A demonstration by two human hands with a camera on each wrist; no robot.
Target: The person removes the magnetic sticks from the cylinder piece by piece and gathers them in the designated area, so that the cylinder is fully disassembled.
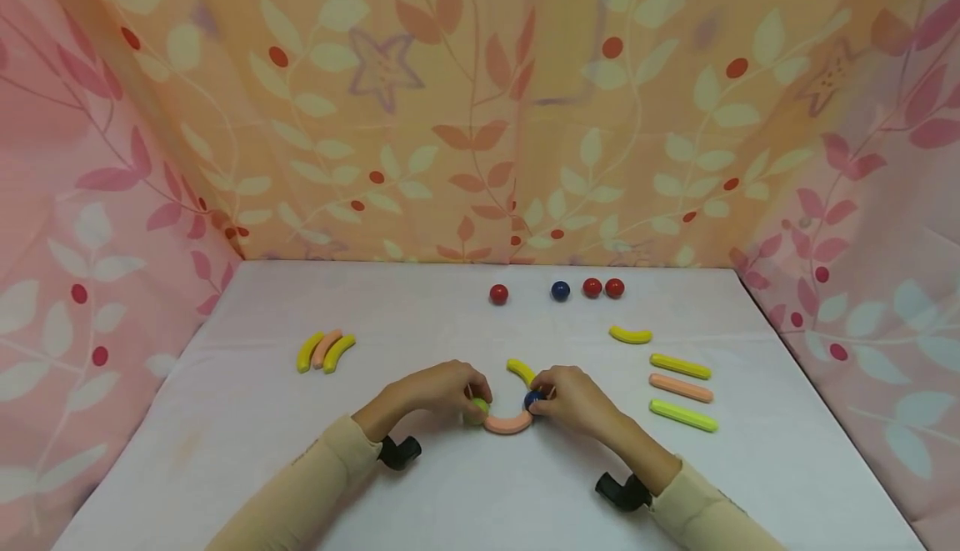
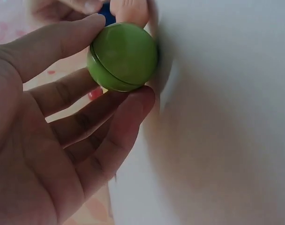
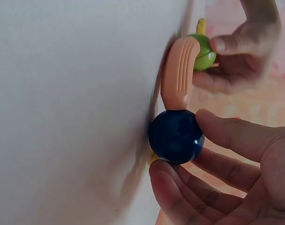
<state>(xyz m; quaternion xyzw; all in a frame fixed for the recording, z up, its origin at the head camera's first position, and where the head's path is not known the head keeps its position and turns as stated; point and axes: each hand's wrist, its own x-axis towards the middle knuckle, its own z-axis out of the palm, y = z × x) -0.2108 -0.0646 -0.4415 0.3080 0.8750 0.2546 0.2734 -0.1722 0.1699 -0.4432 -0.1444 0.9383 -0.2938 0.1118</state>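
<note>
My left hand (image 1: 446,388) pinches a green ball (image 2: 126,56) between thumb and fingers, low over the white table (image 1: 450,501). In my right hand (image 1: 576,399) a dark blue ball (image 3: 176,137) is held by thumb and fingertips. A peach curved rod (image 1: 508,425) bridges the two balls; its near end meets the blue ball in the right wrist view, and its other end is at the green one. Beyond the blue ball, a yellow curved rod (image 1: 519,369) reaches up and left from the right fingertips, which hide its lower end.
At the back lie red balls (image 1: 498,294) and another blue ball (image 1: 560,291). Curved yellow and peach rods (image 1: 327,349) sit together at left. On the right are a yellow curved rod (image 1: 631,335) and straight rods (image 1: 681,388). Patterned cloth (image 1: 480,117) walls the table.
</note>
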